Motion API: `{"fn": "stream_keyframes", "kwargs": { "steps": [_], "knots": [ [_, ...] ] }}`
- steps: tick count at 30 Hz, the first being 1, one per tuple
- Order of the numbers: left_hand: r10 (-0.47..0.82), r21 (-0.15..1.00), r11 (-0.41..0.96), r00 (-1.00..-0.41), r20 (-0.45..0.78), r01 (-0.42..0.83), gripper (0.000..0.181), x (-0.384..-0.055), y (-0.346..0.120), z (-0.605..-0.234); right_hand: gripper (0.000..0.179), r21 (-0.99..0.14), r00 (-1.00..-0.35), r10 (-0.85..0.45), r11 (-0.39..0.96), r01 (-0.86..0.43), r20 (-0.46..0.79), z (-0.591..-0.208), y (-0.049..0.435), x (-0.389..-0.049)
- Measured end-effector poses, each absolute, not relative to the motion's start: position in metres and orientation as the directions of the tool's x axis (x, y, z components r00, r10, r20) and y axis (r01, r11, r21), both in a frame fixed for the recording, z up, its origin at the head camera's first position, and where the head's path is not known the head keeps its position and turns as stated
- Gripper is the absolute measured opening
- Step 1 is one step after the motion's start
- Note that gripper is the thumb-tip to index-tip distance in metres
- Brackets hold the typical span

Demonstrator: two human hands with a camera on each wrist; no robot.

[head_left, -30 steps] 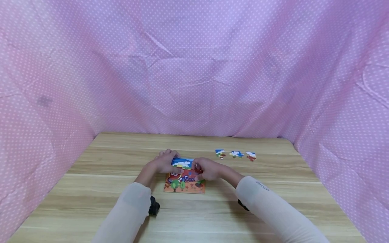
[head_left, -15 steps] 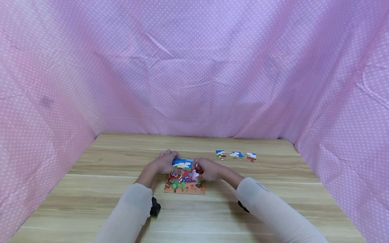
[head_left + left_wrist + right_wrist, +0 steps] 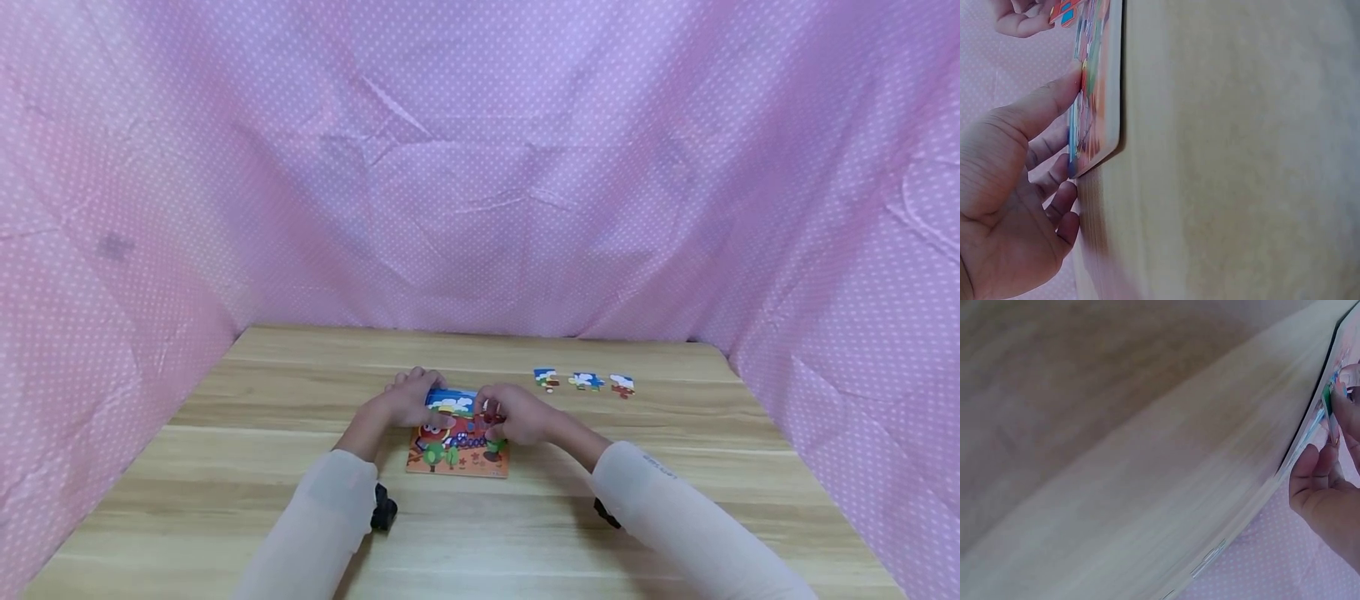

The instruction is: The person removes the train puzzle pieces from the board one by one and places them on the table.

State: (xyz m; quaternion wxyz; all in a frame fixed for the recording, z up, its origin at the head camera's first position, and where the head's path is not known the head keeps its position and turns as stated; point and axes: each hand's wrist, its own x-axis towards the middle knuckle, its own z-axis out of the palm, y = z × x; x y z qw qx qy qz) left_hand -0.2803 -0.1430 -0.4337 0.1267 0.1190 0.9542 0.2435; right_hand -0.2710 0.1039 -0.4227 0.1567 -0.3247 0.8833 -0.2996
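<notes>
Red, blue, green and orange print covers the flat rectangular picture-puzzle board (image 3: pixel 457 465), which lies left of centre on the pale wood-grain table (image 3: pixel 487 533), its orange edge toward the person. Over the board's right half is a small flat puzzle piece with red and blue print (image 3: pixel 1066 10), tilted rather than flat; where it belongs is hidden behind the fingers. It seems best to line up its tabs and printed lines first, lower it straight down, then press evenly, forcing nothing, while the board is kept from sliding

Thumb and fingers of the right hand (image 3: pixel 517 414) pinch that piece, the arm slanting in from the near right. On the left side, the left hand (image 3: pixel 405 402) has its thumb resting on the printed face and its other fingers loosely bent and a little apart about the board's far left corner. Beyond and to the right, three loose blue-and-white puzzle pieces (image 3: pixel 587 381) lie in a row, well apart from the hands
</notes>
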Motion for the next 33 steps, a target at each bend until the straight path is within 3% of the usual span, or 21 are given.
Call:
{"fn": "stream_keyframes", "kwargs": {
  "steps": [16,24,33],
  "knots": [
    [0.288,0.48,0.861,-0.938,-0.194,0.165,0.061,-0.2828,-0.1421,-0.4329,0.026,-0.677,-0.74,-0.671,0.565,-0.471,-0.045,-0.4155,0.1056,-0.2711],
    [0.279,0.488,0.859,-0.94,-0.194,0.154,0.061,-0.2819,-0.1423,-0.4331,0.023,-0.648,-0.748,-0.66,0.6,-0.469,-0.07,-0.4186,0.1015,-0.2699],
    [0.286,0.481,0.861,-0.939,-0.192,0.164,0.061,-0.2817,-0.1428,-0.4327,0.042,-0.595,-0.716,-0.69,0.621,-0.51,-0.107,-0.416,0.101,-0.2657]
  ]
}}
